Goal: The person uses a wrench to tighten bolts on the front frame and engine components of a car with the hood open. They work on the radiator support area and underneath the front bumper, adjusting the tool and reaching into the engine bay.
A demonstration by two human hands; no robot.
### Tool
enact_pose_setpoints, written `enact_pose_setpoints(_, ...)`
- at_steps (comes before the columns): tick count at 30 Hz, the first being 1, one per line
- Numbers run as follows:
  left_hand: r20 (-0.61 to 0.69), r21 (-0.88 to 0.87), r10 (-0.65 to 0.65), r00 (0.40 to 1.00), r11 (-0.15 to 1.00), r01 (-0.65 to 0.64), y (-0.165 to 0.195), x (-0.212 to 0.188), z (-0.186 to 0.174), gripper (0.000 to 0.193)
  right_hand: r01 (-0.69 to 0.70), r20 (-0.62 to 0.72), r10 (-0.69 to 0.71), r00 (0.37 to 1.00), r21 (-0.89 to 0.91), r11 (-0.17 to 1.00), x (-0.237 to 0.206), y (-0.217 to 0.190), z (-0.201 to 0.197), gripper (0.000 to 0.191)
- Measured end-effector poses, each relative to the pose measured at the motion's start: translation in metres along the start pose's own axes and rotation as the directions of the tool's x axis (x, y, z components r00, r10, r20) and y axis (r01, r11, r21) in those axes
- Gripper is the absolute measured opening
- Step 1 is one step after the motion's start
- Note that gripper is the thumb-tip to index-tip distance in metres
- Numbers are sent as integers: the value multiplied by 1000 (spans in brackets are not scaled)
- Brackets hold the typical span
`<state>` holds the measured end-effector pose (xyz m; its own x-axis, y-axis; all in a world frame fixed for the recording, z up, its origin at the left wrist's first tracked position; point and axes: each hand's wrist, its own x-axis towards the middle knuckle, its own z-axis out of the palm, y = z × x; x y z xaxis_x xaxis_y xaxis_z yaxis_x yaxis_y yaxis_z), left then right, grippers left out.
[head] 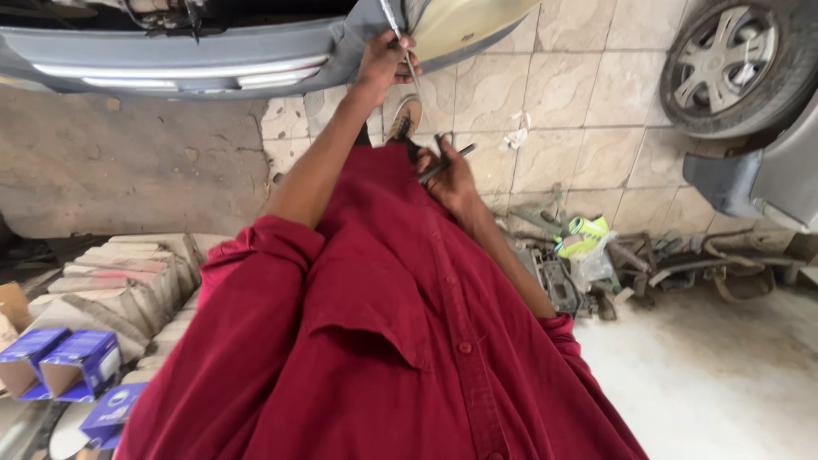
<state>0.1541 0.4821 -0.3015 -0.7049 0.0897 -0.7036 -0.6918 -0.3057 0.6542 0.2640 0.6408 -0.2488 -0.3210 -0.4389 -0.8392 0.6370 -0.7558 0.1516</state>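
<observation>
Red shirt (383, 341) nearest; blue boxes (81, 362) stacked lower left; left hand (385, 60) clamped on thin rod (394, 25), right hand (452, 175) on dark tool (443, 166).

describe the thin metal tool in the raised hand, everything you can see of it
The thin metal tool is a slim, silvery rod, shiny like bare steel. It runs steeply upward and slightly left from the left hand, which is closed around its lower part; a short length shows below the fingers. Its upper end reaches the seam between the grey car bumper and the pale yellow body panel, leaving the frame's top edge. Whether it has a handle or what its tip looks like cannot be told.
</observation>
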Motion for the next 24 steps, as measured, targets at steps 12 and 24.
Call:
enact_pose_setpoints(12,-235,352,360,903,898,-266,-16,-9,10,15,-180,73,242,967,-475,861,-12,19,-1,14)
enact_pose_setpoints(24,-233,250,224,946,954,-164,-1,-20,-4,17,-199,-49,201,978,-492,847,-19,37,11,17)
